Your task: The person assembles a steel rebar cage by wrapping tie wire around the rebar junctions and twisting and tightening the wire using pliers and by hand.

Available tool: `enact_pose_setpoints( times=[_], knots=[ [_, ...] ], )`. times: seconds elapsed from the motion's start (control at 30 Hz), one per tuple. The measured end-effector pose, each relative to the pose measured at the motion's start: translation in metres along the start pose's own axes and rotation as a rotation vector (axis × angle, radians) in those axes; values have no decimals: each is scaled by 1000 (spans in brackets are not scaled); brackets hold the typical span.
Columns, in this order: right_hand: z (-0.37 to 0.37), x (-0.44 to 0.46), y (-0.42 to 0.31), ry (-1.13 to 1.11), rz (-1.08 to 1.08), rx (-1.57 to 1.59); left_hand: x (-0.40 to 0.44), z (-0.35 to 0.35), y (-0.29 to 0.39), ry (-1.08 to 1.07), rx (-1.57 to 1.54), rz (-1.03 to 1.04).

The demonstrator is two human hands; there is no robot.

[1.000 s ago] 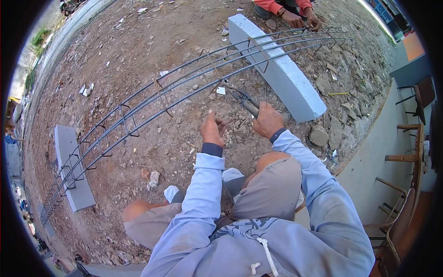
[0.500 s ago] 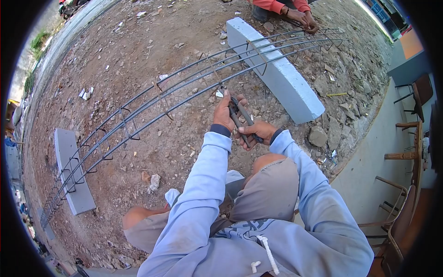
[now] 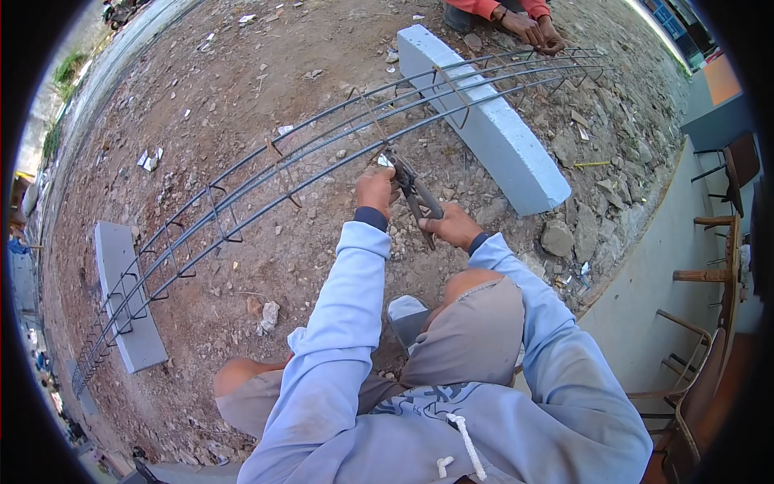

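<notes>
My right hand point(image 3: 453, 226) is closed around the handles of dark metal pincers point(image 3: 413, 187). The pincers' jaws point up toward the lowest bar of a long rebar cage point(image 3: 322, 174), close to a stirrup point(image 3: 369, 113). Just left of the jaws, my left hand point(image 3: 376, 192) is closed with its fingertips near that same bar. Whatever lies between those fingers is too small to make out. The cage rests across a pale blue block point(image 3: 484, 121) on the right and a grey block point(image 3: 131, 302) on the left.
Another person's hands point(image 3: 534, 34) in red sleeves work at the cage's far right end. Rubble and stones point(image 3: 556, 239) cover the dirt ground. Chairs point(image 3: 738, 169) stand on a paved strip at right. My bent knee point(image 3: 472, 327) is below my hands.
My left hand has come off the pincers and moved left, nearer the bar. The pincers have tilted up toward the cage in my right hand, their handles wider apart.
</notes>
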State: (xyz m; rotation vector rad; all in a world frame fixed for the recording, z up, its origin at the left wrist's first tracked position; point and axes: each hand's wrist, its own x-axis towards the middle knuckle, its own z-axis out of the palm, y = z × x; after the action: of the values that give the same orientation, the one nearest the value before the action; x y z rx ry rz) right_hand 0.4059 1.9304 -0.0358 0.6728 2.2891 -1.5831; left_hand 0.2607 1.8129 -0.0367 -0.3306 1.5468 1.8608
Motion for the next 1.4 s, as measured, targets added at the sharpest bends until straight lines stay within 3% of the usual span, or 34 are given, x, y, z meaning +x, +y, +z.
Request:
enact_pose_setpoints(
  times=[0.13, 0.23, 0.43, 0.53, 0.6, 0.67, 0.77, 0.8, 1.0, 1.03, 1.1, 1.23, 1.27, 1.4],
  knots=[
    [2, -10, -1, -155, 30, 383, -6, -13, -7, 26, 39, -19],
    [1, -10, 8, -204, 92, 467, -6, -39, -19, 75, 53, -30],
    [-6, -15, 43, 62, 265, 566, 14, -145, -57, 333, 122, -13],
    [-6, -14, 74, 286, 390, 400, 10, -167, -59, 408, 78, 17],
    [-2, -6, 122, 414, 406, 1, 4, -162, -50, 383, 76, 107],
    [7, -14, 122, 545, 449, -307, 1, -157, -47, 412, 410, 274],
    [25, -19, 92, 752, 148, -713, 18, -165, -74, 457, 768, 405],
    [24, -17, 78, 645, 12, -660, 23, -170, -84, 476, 868, 429],
    [57, 66, 32, 304, -563, -1067, -34, -138, -103, 286, 838, 184],
    [62, 78, 28, 239, -553, -1114, -41, -136, -110, 259, 899, 189],
    [72, 96, 21, 111, -535, -1210, -51, -135, -127, 24, 621, -52],
    [67, 100, 21, -102, -395, -1166, -81, -113, -114, -4, 282, -288],
    [65, 92, 24, 25, -498, -1030, -82, -111, -111, 1, 223, -342],
    [66, 43, -2, 91, -619, -921, -79, -103, -100, 17, -54, -370]
  ],
)
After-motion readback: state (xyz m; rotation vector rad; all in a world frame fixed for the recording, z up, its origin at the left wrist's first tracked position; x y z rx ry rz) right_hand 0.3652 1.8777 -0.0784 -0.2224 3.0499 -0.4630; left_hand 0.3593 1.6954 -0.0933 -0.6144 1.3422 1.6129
